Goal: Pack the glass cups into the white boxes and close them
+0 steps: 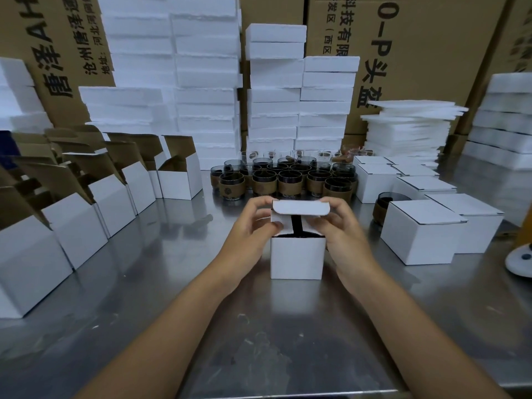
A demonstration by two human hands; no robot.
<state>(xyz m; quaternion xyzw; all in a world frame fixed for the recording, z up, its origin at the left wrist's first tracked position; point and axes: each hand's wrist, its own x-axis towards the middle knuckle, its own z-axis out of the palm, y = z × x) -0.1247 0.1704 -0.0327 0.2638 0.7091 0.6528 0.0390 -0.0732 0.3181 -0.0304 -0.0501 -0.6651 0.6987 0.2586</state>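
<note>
A small white box (pixel 298 259) stands on the steel table (pixel 172 283) in front of me. Its lid flap (pixel 300 208) is raised and bent toward me, and the side flaps are folded in with a dark gap between them. My left hand (pixel 253 226) pinches the lid's left end. My right hand (pixel 336 226) pinches the lid's right end. What is inside the box is hidden. Several dark glass cups (pixel 285 177) with brown sleeves stand in a cluster behind the box. One more glass cup (pixel 384 207) stands to the right, partly behind a closed box.
Several open white boxes (pixel 95 203) line the left side. Closed white boxes (pixel 423 234) stand at the right. Stacks of white foam blocks (pixel 270 110) and foam sheets (pixel 411 128) rise behind the cups, with brown cartons (pixel 417 38) beyond. A white round object (pixel 519 260) sits at the right edge.
</note>
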